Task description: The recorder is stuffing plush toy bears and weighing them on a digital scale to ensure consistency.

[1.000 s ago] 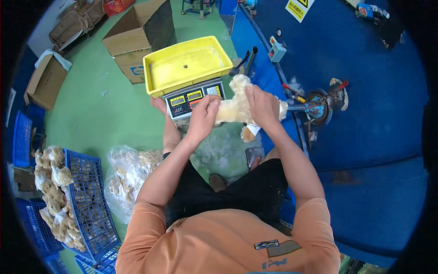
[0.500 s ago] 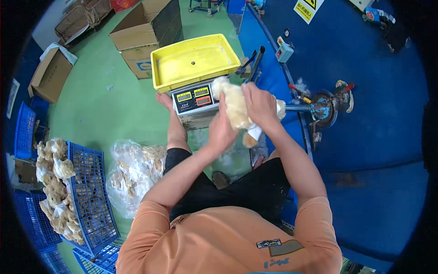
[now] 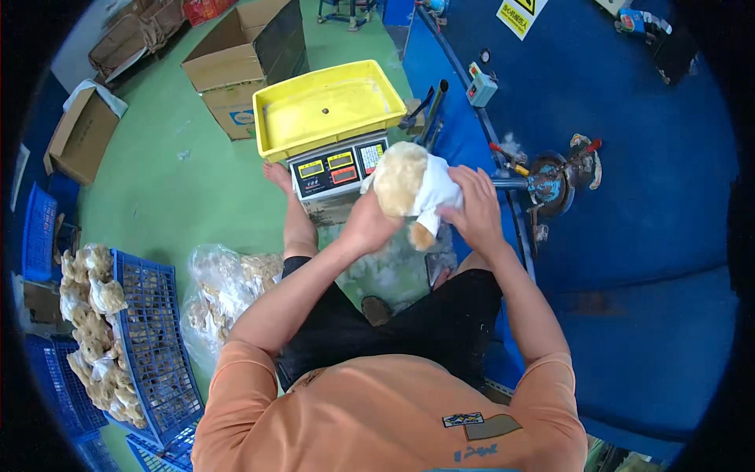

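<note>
A plush toy [image 3: 413, 189] sits between both hands, held in front of the person's chest and just this side of a weighing scale [image 3: 334, 169] with a yellow tray [image 3: 330, 106] on top. The toy is cream to light tan and fluffy, with a rounded head toward the left and a white cloth garment wrapped round its body; one stubby tan limb pokes out below. The left hand [image 3: 368, 226] cups the toy from underneath and behind, fingers closed against the fur. The right hand [image 3: 474, 211] grips the white cloth side, fingers curled on it. To the person's left, a clear plastic bag [image 3: 224, 287] and a blue crate [image 3: 149, 338] hold more tan plush pieces.
</note>
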{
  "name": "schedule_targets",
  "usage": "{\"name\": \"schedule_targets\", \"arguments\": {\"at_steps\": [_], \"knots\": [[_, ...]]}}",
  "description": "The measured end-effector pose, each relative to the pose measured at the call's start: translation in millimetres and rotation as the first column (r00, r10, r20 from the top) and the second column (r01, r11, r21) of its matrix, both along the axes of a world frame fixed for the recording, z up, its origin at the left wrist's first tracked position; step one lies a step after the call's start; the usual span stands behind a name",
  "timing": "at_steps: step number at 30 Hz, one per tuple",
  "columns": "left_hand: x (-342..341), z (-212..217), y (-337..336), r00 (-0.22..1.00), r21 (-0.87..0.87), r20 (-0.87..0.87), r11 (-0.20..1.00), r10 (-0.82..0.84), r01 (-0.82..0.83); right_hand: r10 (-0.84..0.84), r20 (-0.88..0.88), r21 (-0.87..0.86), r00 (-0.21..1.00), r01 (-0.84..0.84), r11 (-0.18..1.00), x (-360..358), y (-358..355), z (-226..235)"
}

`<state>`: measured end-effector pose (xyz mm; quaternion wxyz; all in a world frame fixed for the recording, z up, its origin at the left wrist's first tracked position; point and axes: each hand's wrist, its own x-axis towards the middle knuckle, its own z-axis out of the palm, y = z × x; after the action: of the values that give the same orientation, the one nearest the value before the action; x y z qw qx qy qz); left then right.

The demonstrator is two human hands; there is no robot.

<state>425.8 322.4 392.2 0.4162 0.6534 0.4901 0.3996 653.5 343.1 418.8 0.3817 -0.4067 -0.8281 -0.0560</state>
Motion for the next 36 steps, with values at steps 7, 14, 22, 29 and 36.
{"name": "schedule_targets", "arguments": {"at_steps": [7,14,22,29,36], "knots": [[-25,23,13,0.958,0.098,-0.254,0.989,0.131,-0.109,-0.040,-0.005,-0.245,0.999,0.037,0.969,-21,17,-4],[4,-44,3,0.944,-0.014,0.284,0.986,0.166,-0.168,-0.253,0.145,-0.074,0.956,0.266,0.961,-62,30,-5],[42,-23,7,0.692,-0.184,0.716,0.982,0.097,0.052,-0.486,0.220,-0.001,0.846,0.498,0.867,23,40,-9],[31,-26,5,0.613,-0.314,0.766,0.944,0.191,0.098,-0.440,0.170,-0.116,0.882,0.461,0.880,-22,32,0],[-12,-74,30,0.552,-0.428,0.742,0.902,0.380,-0.045,-0.339,0.232,-0.260,0.912,0.394,0.882,-74,31,12]]}}
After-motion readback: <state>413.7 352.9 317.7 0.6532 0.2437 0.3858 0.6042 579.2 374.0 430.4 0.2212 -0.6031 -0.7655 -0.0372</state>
